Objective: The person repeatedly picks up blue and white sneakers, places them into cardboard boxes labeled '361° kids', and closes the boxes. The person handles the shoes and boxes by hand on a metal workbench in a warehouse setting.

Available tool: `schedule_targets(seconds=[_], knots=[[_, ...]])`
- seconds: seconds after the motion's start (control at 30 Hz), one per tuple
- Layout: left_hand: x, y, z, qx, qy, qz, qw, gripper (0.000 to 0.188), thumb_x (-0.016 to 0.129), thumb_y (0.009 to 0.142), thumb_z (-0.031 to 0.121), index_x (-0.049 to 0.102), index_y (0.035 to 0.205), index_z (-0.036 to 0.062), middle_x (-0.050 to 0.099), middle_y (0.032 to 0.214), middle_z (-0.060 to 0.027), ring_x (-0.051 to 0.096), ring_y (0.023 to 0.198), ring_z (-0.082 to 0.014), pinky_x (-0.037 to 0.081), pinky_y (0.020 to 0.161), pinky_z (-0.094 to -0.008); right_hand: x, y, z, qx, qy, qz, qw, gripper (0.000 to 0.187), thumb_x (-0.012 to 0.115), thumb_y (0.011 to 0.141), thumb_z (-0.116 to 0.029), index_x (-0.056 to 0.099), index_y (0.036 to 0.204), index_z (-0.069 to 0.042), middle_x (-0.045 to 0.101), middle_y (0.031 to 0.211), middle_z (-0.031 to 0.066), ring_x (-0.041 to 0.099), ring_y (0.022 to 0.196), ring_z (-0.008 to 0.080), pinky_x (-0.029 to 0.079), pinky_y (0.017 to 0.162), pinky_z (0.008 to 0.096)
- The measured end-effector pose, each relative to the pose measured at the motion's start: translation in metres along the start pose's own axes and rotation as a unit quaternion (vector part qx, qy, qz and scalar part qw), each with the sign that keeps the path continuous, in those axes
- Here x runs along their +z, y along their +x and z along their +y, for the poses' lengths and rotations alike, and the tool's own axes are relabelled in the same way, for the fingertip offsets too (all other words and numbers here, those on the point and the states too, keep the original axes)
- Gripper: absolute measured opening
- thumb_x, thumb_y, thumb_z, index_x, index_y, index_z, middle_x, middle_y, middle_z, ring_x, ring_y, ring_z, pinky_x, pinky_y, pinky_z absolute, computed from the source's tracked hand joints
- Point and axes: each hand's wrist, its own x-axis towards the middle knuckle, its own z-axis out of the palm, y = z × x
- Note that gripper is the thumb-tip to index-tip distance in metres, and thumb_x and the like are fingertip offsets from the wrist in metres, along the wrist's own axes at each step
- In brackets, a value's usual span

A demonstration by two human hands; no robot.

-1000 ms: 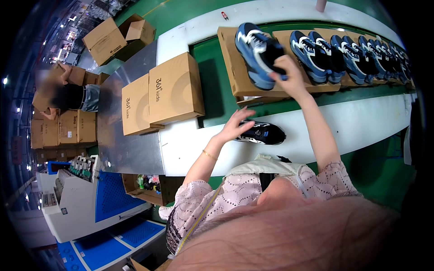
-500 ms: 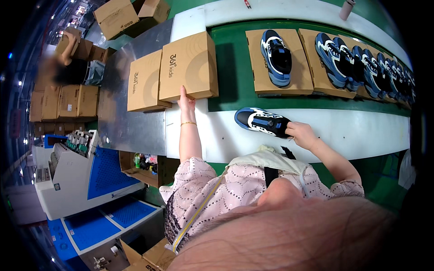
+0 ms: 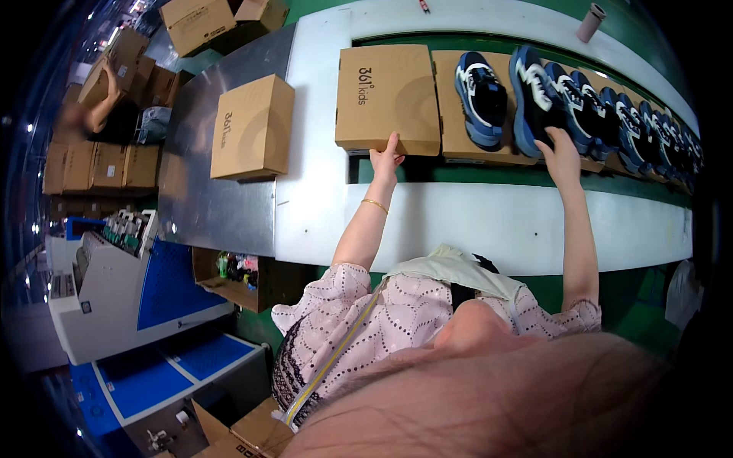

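My left hand (image 3: 388, 156) grips the near edge of a closed brown cardboard shoebox (image 3: 393, 95), one finger resting on its lid. The box lies at the left end of a row of shoeboxes on the green belt (image 3: 458, 174). My right hand (image 3: 561, 149) is closed on the heel end of a blue, black and white sneaker (image 3: 528, 95), over the row. Left of that sneaker, another like it (image 3: 481, 99) lies on the neighbouring shoebox (image 3: 452, 114). Several more such sneakers (image 3: 637, 130) line the row to the right.
Another shoebox (image 3: 248, 130) sits on the metal tabletop (image 3: 183, 191) at left. A white ledge (image 3: 473, 229) runs between me and the belt. A grey cylinder (image 3: 592, 23) stands on the far ledge. A blue and white machine (image 3: 137, 290) is at lower left; a person (image 3: 114, 107) handles cartons beyond.
My left hand has moved the shoebox rightward from beside the other box onto the belt. My right hand has carried the sneaker from above the white ledge to the row.
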Motion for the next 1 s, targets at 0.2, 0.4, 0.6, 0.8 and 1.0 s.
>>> schedule_targets(seconds=[0.2,0.4,0.6,0.8,1.0], knots=[[0.054,-0.068,0.032,0.368,0.376,-0.105,0.844,0.036,0.064,0.078,0.023,0.048,0.098,-0.0019,0.056,0.097,-0.0168,0.054,0.088,-0.0323,0.045,0.080,-0.0384,-0.011,-0.010,-0.103,-0.122,0.249,-0.112,0.954,0.018,0.055,0.081,-0.002,0.060,0.098,-0.005,0.060,0.091,0.0117,0.059,0.081,0.0290,0.048,0.072,0.0308],[0.090,-0.073,0.013,0.391,0.212,-0.387,0.807,0.048,0.046,0.092,0.025,0.036,0.132,0.0005,0.041,0.131,-0.0178,0.037,0.124,-0.0275,0.028,0.104,-0.0345,0.084,0.006,-0.220,-0.267,0.359,-0.268,0.853,0.016,0.047,0.088,-0.017,0.056,0.094,-0.005,0.062,0.083,0.0165,0.060,0.079,0.0354,0.046,0.067,0.0420],[-0.024,-0.042,0.042,0.375,0.624,-0.026,0.685,0.030,0.047,0.087,0.027,0.063,0.086,0.0020,0.058,0.092,-0.0134,0.051,0.088,-0.0281,0.037,0.080,-0.0401,0.235,0.092,-0.204,-0.291,-0.067,-0.371,0.880,0.020,0.044,0.086,-0.018,0.060,0.094,-0.008,0.064,0.086,0.0172,0.061,0.085,0.0337,0.048,0.074,0.0416],[-0.050,-0.018,0.051,0.419,0.687,-0.058,0.592,0.038,0.047,0.086,0.034,0.063,0.072,0.0031,0.061,0.074,-0.0131,0.053,0.080,-0.0277,0.038,0.073,-0.0380,0.364,0.093,-0.118,-0.189,-0.364,-0.367,0.835,0.035,0.045,0.086,-0.017,0.057,0.118,-0.012,0.055,0.120,0.0129,0.058,0.103,0.0300,0.046,0.087,0.0421],[-0.030,0.014,0.023,0.529,0.691,-0.227,0.438,0.037,0.043,0.085,0.029,0.068,0.081,0.0019,0.064,0.087,-0.0153,0.055,0.098,-0.0337,0.040,0.088,-0.0402,0.175,0.113,-0.183,-0.188,-0.055,-0.239,0.951,0.058,0.081,0.054,-0.025,0.057,0.105,-0.012,0.055,0.101,0.0105,0.055,0.098,0.0338,0.046,0.077,0.0403]])
